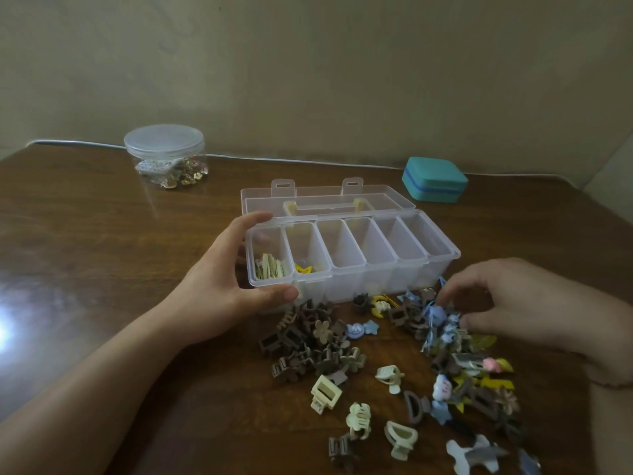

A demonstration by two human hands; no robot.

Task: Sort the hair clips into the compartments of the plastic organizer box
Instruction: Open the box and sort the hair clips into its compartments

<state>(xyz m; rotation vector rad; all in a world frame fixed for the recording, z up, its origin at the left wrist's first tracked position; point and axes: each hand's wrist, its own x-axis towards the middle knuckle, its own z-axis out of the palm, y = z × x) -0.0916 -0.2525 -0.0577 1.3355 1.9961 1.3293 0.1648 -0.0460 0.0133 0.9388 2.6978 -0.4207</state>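
Nearest the camera, loose hair clips lie scattered on the wooden table (102, 217): cream claw clips (359, 419), a pale square-framed clip (325, 392), a brown half-round clip (415, 406) and a grey-blue plane-shaped clip (478, 452) at the lower edge. Beyond them, a dense heap of brown claw and flower clips (308, 344) sits just in front of the organizer box, left of centre; a mixed heap of blue, yellow and brown clips (448, 341) runs down the right side. The right hand (513, 299) hangs over the top of this mixed heap, fingers curled with tips close together among the blue clips; blur and the fingers themselves hide whether a clip is pinched, cannot tell. The left hand (222, 286) is clamped on the left end of the clear plastic organizer box (376, 269), thumb on the near front wall, fingers over the far corner. The box has six compartments in a row; the leftmost holds cream flat clips (269, 267), the second holds yellow clips (305, 269), the other four look bare. Its lid (325, 197) lies open flat behind. Farther back, a teal case (434, 180) stands at right and a clear lidded jar (166, 156) with small trinkets at left, both near the wall (308, 63).
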